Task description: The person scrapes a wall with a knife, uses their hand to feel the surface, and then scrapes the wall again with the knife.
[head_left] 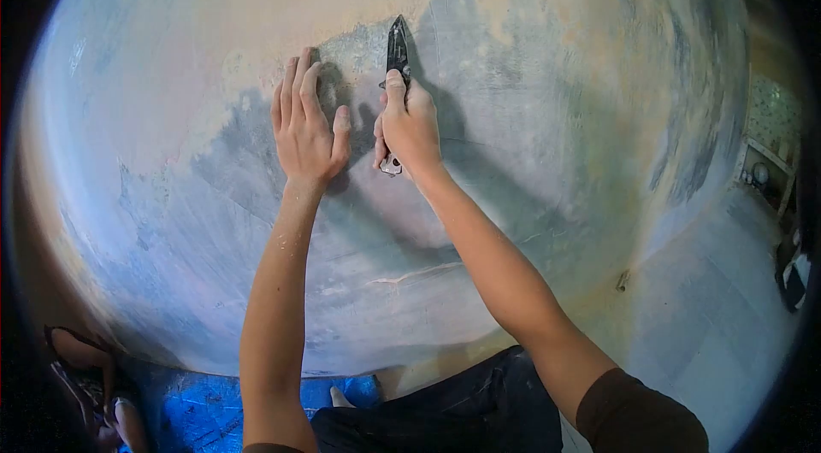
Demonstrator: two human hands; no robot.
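Observation:
My right hand (409, 124) is wrapped round a folding knife (398, 44), its dark blade pointing up and the thumb lying along the base of the blade. The metal end of the handle shows below the fingers. To its left, my left hand (306, 124) rests with fingers stretched out against a large painted wall (547, 137). Around both hands the wall surface is patchy, with grey areas where the peach and pale blue coat is worn off. A rough, light grey patch (359, 47) lies between the left fingertips and the blade.
Below the wall lies a blue sheet (201, 410) on the floor. Another person (90, 385) sits low at the bottom left. At the right edge stand a shelf-like frame (770, 164) and a dark and white item (795, 278). A small fitting (623, 280) sticks out at lower right.

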